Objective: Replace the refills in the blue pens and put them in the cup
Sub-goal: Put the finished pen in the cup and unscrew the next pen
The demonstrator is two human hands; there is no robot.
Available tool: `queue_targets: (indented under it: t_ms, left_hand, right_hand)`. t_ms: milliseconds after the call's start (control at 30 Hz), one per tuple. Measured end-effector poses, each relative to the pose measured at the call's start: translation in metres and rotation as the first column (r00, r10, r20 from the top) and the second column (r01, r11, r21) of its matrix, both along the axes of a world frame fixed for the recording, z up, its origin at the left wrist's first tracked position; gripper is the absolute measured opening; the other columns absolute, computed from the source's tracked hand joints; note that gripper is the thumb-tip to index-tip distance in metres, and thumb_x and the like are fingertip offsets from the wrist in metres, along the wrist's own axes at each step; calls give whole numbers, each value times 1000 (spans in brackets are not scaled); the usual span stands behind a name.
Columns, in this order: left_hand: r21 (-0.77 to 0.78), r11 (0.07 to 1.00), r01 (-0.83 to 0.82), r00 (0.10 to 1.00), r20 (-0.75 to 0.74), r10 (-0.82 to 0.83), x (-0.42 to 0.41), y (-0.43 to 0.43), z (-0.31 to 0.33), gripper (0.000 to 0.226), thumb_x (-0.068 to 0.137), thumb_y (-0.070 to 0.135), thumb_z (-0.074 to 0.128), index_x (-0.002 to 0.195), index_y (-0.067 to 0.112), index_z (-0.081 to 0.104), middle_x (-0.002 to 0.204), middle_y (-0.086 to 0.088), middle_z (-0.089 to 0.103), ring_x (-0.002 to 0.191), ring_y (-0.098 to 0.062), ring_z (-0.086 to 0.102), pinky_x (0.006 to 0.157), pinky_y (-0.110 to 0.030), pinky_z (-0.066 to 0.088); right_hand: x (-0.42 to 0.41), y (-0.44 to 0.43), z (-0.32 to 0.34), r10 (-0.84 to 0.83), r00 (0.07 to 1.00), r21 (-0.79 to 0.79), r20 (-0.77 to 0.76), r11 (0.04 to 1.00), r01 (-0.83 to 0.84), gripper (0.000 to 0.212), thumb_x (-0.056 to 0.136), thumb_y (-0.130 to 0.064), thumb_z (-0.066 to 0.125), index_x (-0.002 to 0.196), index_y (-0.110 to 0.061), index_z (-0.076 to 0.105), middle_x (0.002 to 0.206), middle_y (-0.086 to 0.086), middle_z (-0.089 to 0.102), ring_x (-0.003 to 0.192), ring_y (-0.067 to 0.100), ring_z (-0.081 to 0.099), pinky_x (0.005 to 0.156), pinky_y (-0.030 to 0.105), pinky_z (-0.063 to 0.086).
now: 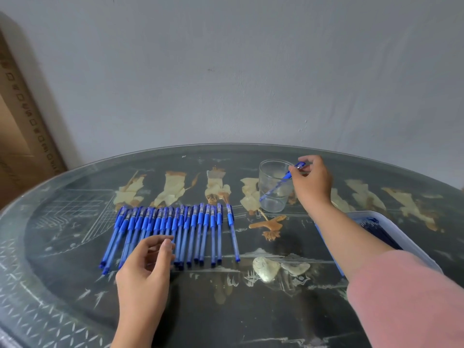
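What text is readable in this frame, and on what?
Cardboard box: column of printed marks and small squares, too blurred to read.
Row of blue pens: any barrel print too small to read.
Glass cup: no text visible.
Nothing legible anywhere.

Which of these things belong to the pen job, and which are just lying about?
Part of the job: the row of blue pens; the pen that the right hand holds slanted into the glass cup; the tray with dark refills; the left hand over the row.

Just there: the cardboard box by the wall; the decorated table itself.
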State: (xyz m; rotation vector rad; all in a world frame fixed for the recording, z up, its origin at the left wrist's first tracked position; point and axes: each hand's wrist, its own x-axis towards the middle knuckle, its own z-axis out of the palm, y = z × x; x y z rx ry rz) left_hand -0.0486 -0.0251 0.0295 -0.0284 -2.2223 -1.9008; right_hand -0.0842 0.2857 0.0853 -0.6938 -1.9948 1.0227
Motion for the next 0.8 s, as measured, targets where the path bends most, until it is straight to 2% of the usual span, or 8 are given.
queue_targets:
  t_ms: [133, 233, 300, 367, 433, 533, 633, 800]
  left_hand:
    - [-10, 1000, -6, 1000, 1, 6, 1, 1, 2, 14, 92, 23, 60, 86, 34, 64, 82, 6, 70, 80, -14, 68, 79, -44, 57]
    - [-7, 1000, -12, 1000, -4, 12, 0, 1, 1, 13, 92, 23, 60, 86, 34, 64, 78, 10, 70, 79, -16, 68, 78, -43, 57]
    - [-11, 1000, -18, 1000, -9, 18, 0, 1, 0, 13, 92, 23, 61, 86, 34, 65, 79, 15, 70, 79, -17, 68, 78, -43, 57]
    - [-15, 999, -31, 999, -20, 31, -1, 1, -1, 12, 91, 24, 62, 85, 33, 65, 77, 10, 70, 79, -17, 68, 79, -45, 57]
    - [-24, 999, -34, 999, -32, 33, -1, 1, -1, 11, 91, 24, 62, 86, 33, 65, 81, 8, 70, 80, -17, 67, 80, -45, 57]
    - [-20, 999, -37, 998, -53, 35, 0, 2, -1, 10, 91, 22, 63, 86, 30, 66, 81, 5, 70, 79, -18, 67, 79, -43, 56]
    - [-27, 999, -46, 997, -56, 45, 0, 1, -1, 12, 91, 21, 64, 84, 31, 65, 80, 5, 70, 80, -17, 67, 79, -42, 56]
    - [-35, 998, -47, 997, -59, 44, 0, 2, -1, 13, 90, 20, 65, 83, 31, 63, 81, 5, 70, 80, -14, 67, 77, -34, 55]
  right_hand:
    - [4, -5, -2, -32, 999, -77, -38, 997, 29, 25, 89, -24, 67, 110, -19, 53, 109, 8, 61, 91, 20, 60, 78, 33, 49]
    - [19, -23, -3, -216, 951, -123, -221, 974, 192, 29, 90, -19, 63, 116, -13, 52, 107, 7, 54, 92, 20, 51, 76, 31, 41]
    - [33, -44, -11, -281, 909, -137, -307, 959, 250, 24, 87, -13, 62, 108, -15, 51, 101, 2, 51, 95, 24, 52, 80, 39, 45]
    - [41, -69, -24, -218, 956, -149, -197, 970, 190, 18, 86, -11, 60, 98, -19, 51, 99, 0, 54, 93, 22, 55, 79, 39, 47]
    - [43, -93, -41, -47, 997, -77, 57, 996, 51, 9, 87, -17, 61, 94, -21, 58, 95, -4, 58, 93, 18, 57, 80, 37, 50]
    - [42, -119, -59, 124, 933, 50, 337, 988, -149, 20, 91, -34, 62, 106, -21, 64, 96, -8, 61, 100, 14, 54, 90, 35, 48]
    - [39, -129, -66, 141, 887, 97, 440, 974, -203, 37, 90, -43, 62, 116, -17, 63, 102, -3, 65, 106, 17, 54, 94, 35, 47]
    - [35, -135, -66, 67, 881, 202, 469, 962, -181, 17, 93, -26, 58, 98, -14, 70, 91, 0, 68, 94, 18, 59, 85, 35, 50]
